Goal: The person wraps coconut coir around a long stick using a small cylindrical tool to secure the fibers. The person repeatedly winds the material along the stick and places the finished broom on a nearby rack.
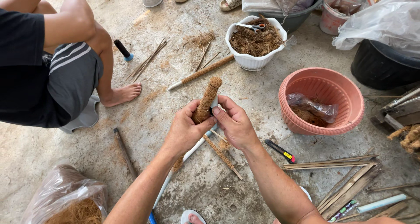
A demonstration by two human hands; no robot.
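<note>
My left hand and my right hand both grip a short pole wrapped in brown coir rope, held tilted over the concrete floor. Its wrapped top end points away from me; a bit of white pipe shows by my right thumb. Under my hands lies a long white pipe partly wound with coir, and a thin coir-wrapped stick.
A person sits at the left on a low stool, bare foot on the floor. A white pot holds coir and scissors. A pink pot, wooden slats, a utility knife, bagged coir and another wrapped pipe lie around.
</note>
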